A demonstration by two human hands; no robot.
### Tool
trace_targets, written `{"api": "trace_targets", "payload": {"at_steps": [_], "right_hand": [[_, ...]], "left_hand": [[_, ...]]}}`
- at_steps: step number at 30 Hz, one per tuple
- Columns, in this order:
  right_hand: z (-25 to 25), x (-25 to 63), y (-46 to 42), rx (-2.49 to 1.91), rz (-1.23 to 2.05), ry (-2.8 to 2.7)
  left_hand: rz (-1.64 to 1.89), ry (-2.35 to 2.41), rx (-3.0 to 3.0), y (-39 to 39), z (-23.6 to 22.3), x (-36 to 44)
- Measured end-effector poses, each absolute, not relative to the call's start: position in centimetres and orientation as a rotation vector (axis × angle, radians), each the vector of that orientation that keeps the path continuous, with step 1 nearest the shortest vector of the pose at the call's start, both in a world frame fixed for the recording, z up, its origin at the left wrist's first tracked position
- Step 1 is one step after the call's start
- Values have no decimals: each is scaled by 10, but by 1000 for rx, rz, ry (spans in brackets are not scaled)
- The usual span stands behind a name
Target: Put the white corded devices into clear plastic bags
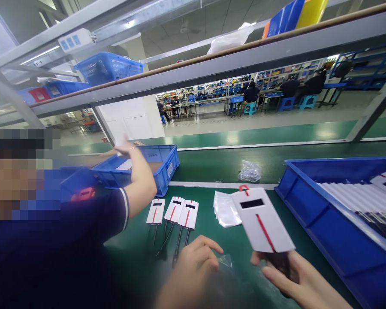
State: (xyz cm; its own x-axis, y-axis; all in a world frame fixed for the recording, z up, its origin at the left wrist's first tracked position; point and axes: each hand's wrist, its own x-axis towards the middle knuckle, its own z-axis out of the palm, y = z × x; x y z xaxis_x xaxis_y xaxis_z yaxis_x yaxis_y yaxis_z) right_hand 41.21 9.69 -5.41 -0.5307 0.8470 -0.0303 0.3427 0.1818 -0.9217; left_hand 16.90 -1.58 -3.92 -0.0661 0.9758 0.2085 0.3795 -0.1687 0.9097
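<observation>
My right hand (296, 274) grips a dark cable bundle at the lower end of a flat white sleeve (257, 225), which has a black window, a red stripe and a red loop on top. My left hand (199, 262) is beside it with bent, parted fingers, the index finger stretched rightward. Close to those fingertips is a clear plastic film (225, 260); I see no grip on it. Behind the raised sleeve lies a stack of clear bags (225, 210). Left of that, three similar white sleeves (188, 213) with black cables lie on the green bench (209, 195).
A blue bin (337, 231) at right holds many white sleeves. A co-worker's arm (141, 180) reaches over another blue bin (167, 169) at left. Crumpled clear plastic (250, 171) lies farther back. An overhead shelf (193, 75) carries blue baskets (107, 68).
</observation>
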Motion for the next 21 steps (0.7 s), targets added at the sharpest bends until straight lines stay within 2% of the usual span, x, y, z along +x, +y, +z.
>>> {"api": "trace_targets", "payload": {"at_steps": [4, 10, 16, 21], "right_hand": [[-40, 373, 86, -918, 1662, -1969], [-39, 353, 83, -738, 1921, -1878], [-38, 351, 84, -824, 1834, -1973], [-32, 352, 81, -756, 1914, -1949]], "left_hand": [[1217, 1429, 1640, -15, -41, 175], [1265, 1482, 1604, -16, -39, 177], [1326, 1612, 1547, -13, -46, 182], [1311, 1636, 1510, -12, -49, 181]]}}
